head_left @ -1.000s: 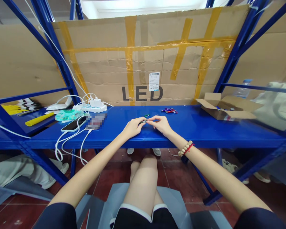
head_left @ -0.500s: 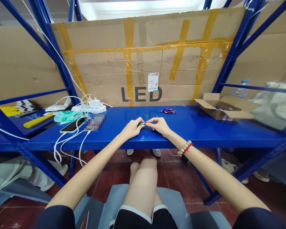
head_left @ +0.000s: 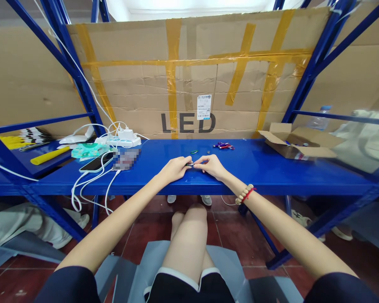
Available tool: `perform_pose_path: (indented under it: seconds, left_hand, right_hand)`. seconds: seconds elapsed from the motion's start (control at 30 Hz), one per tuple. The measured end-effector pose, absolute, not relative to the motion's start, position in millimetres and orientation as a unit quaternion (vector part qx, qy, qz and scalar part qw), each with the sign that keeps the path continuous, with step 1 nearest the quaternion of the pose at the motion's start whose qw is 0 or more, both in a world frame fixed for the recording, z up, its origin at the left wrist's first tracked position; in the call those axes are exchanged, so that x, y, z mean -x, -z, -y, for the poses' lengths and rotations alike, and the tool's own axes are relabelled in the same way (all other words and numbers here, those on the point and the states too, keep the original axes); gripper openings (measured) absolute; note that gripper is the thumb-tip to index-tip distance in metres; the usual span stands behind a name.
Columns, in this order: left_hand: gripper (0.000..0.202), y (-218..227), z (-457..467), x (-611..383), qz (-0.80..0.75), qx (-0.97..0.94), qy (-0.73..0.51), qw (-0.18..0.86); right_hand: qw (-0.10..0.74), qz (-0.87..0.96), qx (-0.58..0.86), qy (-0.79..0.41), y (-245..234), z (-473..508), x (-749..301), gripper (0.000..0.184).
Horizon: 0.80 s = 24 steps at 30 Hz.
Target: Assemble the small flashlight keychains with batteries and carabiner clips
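Both my hands rest on the blue shelf point(head_left: 271, 172) near its middle, fingertips meeting. My left hand point(head_left: 174, 168) and my right hand point(head_left: 212, 166) pinch one small dark part point(head_left: 191, 164) between them; it is too small to name. Just beyond my fingers lie a small green clip point(head_left: 194, 152) and a tiny dark piece point(head_left: 208, 152). A little heap of purple and red small parts point(head_left: 224, 146) lies further back to the right. A beaded bracelet with a red cord point(head_left: 245, 194) sits on my right wrist.
A phone point(head_left: 96, 162) on white cables, a power strip with a charger point(head_left: 121, 139), a teal packet point(head_left: 87, 150) and a yellow tool point(head_left: 50, 155) lie at the left. An open cardboard box point(head_left: 295, 143) stands at the right. Taped cardboard marked LED point(head_left: 189, 84) backs the shelf.
My fingertips have closed tighter together, and the green-tipped part they held now shows only as a small dark bit. The view shifted slightly; the hands stay in the same spot.
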<state>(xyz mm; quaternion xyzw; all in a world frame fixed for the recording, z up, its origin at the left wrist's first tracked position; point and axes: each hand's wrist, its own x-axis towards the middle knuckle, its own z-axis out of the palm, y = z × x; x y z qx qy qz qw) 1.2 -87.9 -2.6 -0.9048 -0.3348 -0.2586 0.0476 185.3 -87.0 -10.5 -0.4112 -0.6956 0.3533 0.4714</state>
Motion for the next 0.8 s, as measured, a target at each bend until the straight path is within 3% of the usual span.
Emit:
perform_pose_path:
  seconds: [0.4,0.8]
  left_hand:
    - [0.011,1.8,90.9,-1.2,0.324,0.909,0.254,0.069]
    - [0.018,-0.7,89.9,-5.7,0.329,0.898,0.289,0.027]
  right_hand:
    - [0.465,0.69,0.41,-0.375,10.1,87.0,-186.0,0.034]
    - [0.452,0.682,0.43,-0.38,13.3,79.2,-186.2,0.044]
